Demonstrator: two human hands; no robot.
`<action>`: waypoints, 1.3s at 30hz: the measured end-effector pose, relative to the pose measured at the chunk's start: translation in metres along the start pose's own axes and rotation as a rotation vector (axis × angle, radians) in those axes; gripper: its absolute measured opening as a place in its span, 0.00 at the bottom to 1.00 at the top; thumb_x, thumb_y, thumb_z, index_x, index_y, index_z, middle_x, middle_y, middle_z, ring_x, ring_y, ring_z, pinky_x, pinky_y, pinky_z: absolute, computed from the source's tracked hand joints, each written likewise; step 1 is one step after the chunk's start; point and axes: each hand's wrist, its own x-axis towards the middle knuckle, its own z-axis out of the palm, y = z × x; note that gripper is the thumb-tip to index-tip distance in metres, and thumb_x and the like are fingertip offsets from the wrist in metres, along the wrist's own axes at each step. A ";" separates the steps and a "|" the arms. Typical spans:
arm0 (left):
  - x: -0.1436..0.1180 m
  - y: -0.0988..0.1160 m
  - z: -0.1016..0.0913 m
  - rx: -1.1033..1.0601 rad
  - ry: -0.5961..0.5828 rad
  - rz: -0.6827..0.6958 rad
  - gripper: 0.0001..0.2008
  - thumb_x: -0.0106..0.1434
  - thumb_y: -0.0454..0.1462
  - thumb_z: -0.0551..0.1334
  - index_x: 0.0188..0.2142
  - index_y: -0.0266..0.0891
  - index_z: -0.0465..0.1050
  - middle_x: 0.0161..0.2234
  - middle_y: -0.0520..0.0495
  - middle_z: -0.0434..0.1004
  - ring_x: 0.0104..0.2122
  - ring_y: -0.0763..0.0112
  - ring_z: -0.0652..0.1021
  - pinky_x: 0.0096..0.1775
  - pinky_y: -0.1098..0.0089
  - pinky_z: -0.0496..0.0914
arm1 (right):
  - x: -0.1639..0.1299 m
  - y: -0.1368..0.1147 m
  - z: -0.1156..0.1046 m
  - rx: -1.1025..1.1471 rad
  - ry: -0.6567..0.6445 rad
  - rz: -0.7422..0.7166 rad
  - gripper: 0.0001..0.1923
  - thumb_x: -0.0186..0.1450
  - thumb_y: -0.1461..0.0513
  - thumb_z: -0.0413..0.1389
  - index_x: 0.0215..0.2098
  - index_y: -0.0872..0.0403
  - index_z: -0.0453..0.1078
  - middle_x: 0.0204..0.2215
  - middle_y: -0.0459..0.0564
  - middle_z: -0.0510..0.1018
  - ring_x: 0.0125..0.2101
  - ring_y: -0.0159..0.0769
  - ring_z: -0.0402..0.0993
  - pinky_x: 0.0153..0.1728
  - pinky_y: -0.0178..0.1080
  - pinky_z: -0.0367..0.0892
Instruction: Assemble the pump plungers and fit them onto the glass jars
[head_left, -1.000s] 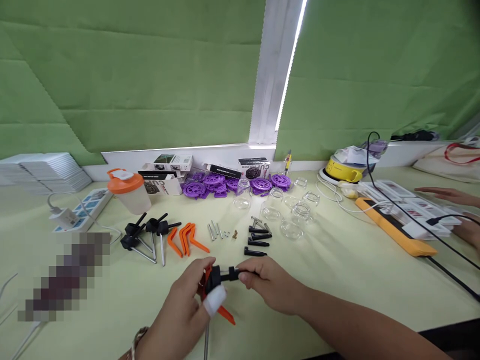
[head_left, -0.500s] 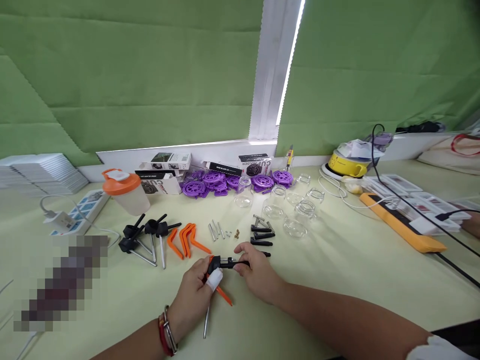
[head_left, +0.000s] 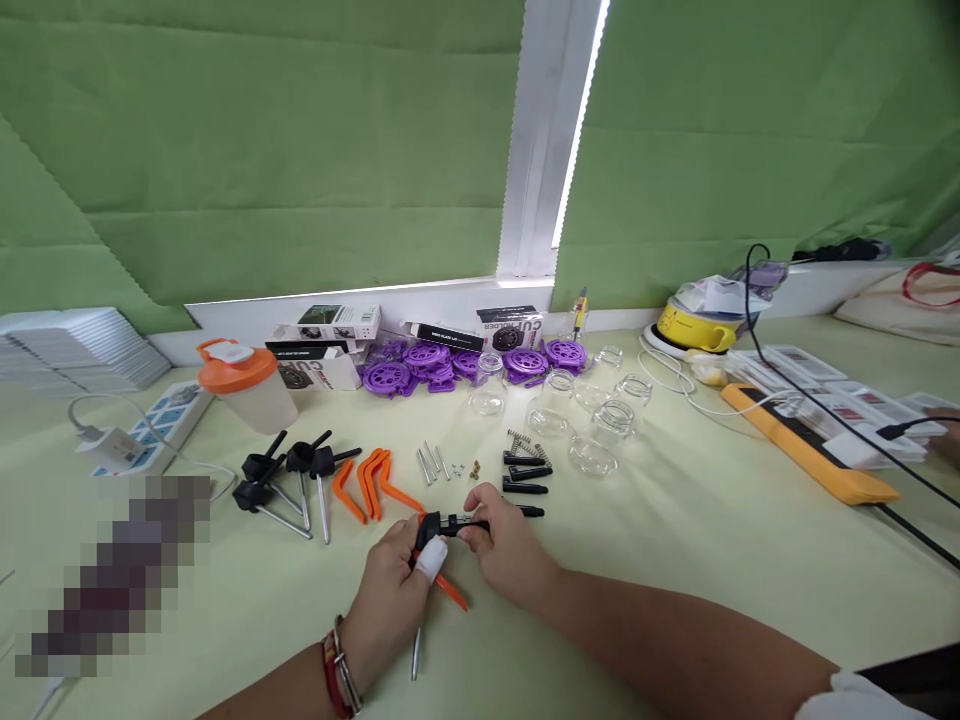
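My left hand [head_left: 390, 590], with a white bandage on one finger, grips a small assembly [head_left: 435, 528]: a black head with an orange lever and a metal rod pointing down toward me. My right hand [head_left: 504, 545] pinches the black bar sticking out of the assembly's right side. Both hands hover just above the pale green table [head_left: 675, 540]. Beyond them lie loose orange levers [head_left: 371, 480], black heads with metal rods [head_left: 289, 480], metal pins [head_left: 431, 462], springs and black bars [head_left: 523, 472].
Purple wheels [head_left: 465, 362], small boxes [head_left: 330, 330] and clear glass jars [head_left: 592, 420] sit farther back. An orange-lidded shaker [head_left: 247, 385] and a power strip [head_left: 142, 430] stand left. An orange-edged strip [head_left: 810, 450], black cable and yellow device [head_left: 694, 325] are right.
Both hands moved away from me and a little up the table with the assembly still held. The other person's hand at the right edge has withdrawn almost out of view.
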 end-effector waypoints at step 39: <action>0.001 -0.009 0.000 0.072 -0.026 -0.005 0.14 0.61 0.45 0.53 0.30 0.39 0.70 0.29 0.47 0.70 0.30 0.63 0.70 0.35 0.65 0.65 | 0.002 0.004 -0.001 0.017 -0.008 -0.064 0.07 0.59 0.65 0.51 0.37 0.52 0.60 0.25 0.43 0.67 0.24 0.30 0.61 0.26 0.33 0.57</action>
